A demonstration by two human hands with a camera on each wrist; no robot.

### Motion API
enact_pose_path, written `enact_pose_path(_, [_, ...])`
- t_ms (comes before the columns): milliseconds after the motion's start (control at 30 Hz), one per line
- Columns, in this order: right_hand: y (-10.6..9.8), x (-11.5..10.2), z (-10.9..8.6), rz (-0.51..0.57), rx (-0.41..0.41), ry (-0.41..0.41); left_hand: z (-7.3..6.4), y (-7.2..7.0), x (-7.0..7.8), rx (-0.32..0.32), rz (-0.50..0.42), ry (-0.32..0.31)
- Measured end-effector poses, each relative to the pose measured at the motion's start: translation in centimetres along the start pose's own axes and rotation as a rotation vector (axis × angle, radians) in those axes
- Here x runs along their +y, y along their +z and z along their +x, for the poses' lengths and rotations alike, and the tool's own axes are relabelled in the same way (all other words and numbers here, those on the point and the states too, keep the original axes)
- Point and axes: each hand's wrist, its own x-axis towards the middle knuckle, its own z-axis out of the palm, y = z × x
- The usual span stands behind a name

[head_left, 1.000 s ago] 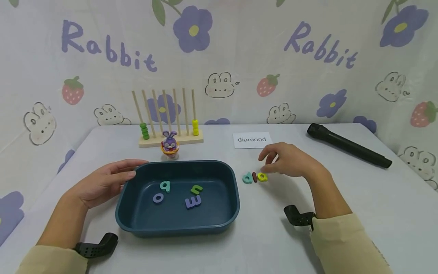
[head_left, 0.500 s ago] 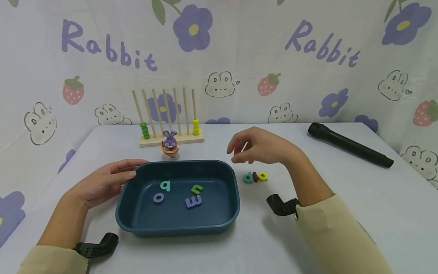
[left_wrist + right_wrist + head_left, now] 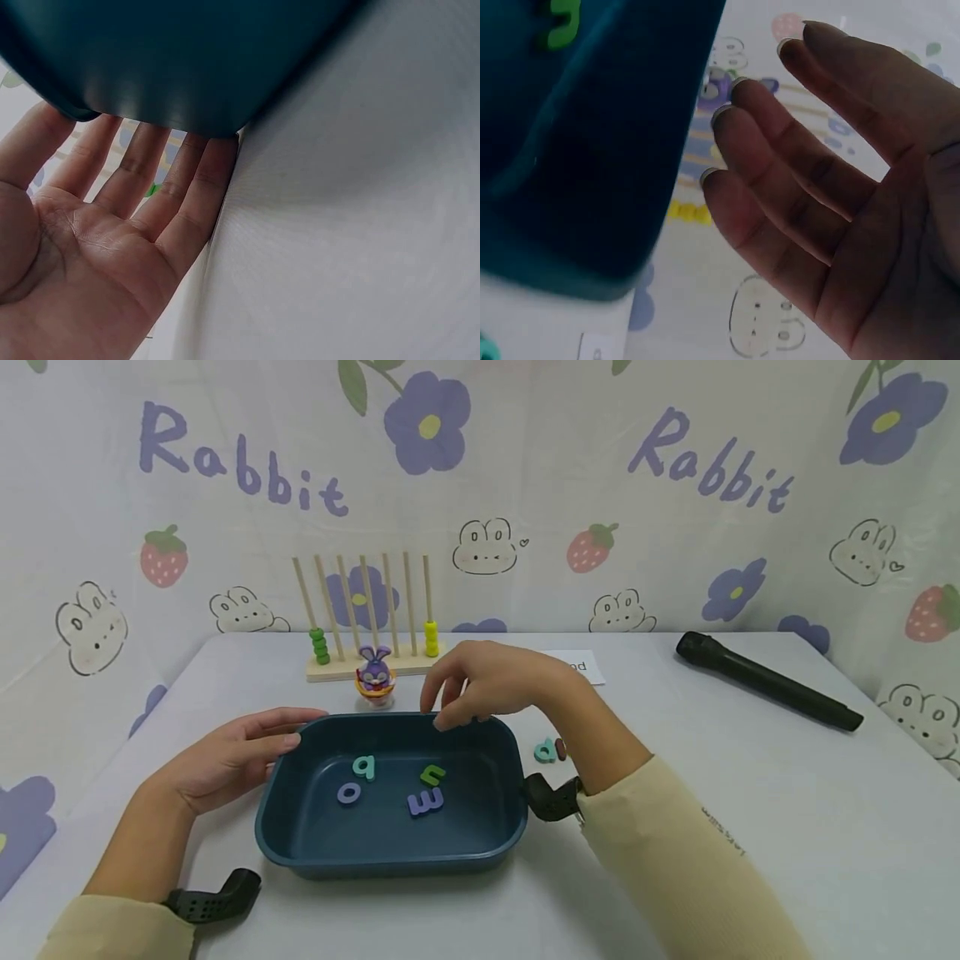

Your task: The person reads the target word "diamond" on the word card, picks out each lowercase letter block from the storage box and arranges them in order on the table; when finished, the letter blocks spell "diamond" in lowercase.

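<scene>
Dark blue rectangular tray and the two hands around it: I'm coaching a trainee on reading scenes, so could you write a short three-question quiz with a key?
1. How many small coloured letters lie inside the dark blue rectangular tray?
2. True or false: the person's bare right hand is holding a letter.
3. Which thing does the person's bare left hand touch?
a) the long black microphone
b) the tray
c) the pale wooden bead rack

Key:
1. Four.
2. False; the right wrist view shows its fingers apart, with nothing between them.
3. b
</scene>
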Motion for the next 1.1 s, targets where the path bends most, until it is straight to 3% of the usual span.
enact_pose_path(367, [2.6,-1.9,3.4,-0.065,-0.163,0.002,-0.3,0.0,0.1,-0.010,0.002,-0.001])
enact_pose_path(833, [5.3,-3.3,4.7,-0.243,-0.352,0.146,-0.3,-0.2,0.2,-0.015,0.014,0.004])
enact_pose_path(1100, [6.8,-3.4,5.1,-0.362,-0.358,0.124,-0.3,-0.1,0.1,-0.011,-0.001,0.006])
